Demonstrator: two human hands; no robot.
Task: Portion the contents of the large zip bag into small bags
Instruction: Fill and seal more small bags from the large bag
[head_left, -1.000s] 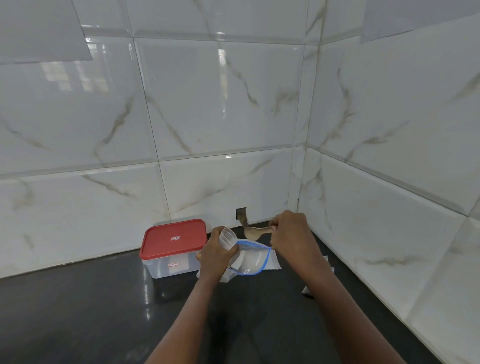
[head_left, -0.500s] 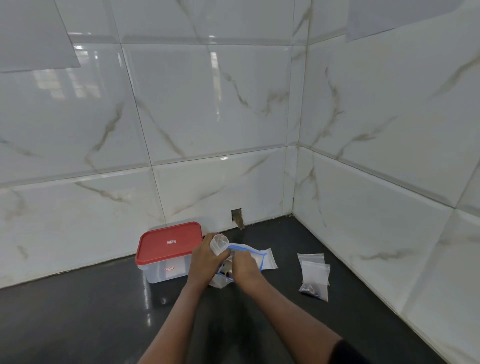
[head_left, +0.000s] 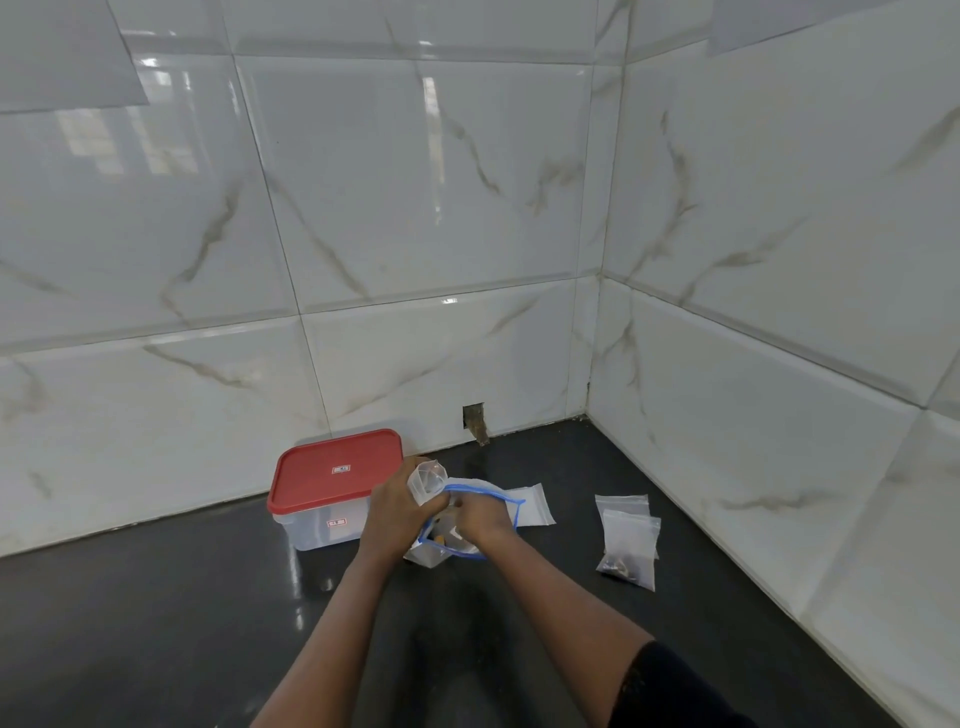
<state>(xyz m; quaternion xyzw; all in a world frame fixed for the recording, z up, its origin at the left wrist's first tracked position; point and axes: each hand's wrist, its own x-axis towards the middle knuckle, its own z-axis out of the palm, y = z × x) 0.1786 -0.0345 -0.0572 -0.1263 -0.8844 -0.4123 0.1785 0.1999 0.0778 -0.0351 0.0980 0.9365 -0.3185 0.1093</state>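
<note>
Lower centre, on a dark counter (head_left: 156, 623): the left hand (head_left: 395, 512) grips a small bag (head_left: 428, 480), mouth open; the right hand (head_left: 480, 519) reaches into the large zip bag (head_left: 514, 506), its grasp hidden. Scooping seems underway; next, transfer a portion without spilling. Filled bags (head_left: 628, 540) lie right.

A clear plastic container (head_left: 322, 530) with a red lid (head_left: 335, 470) stands at lower centre-left on the dark, glossy bench (head_left: 156, 623), near the back wall. Glossy white marble-veined tiles (head_left: 415, 182) cover both walls, which meet in a corner right of centre. A small rectangular hole (head_left: 474, 417) breaks the back wall's lowest tile, up and right of the container.
</note>
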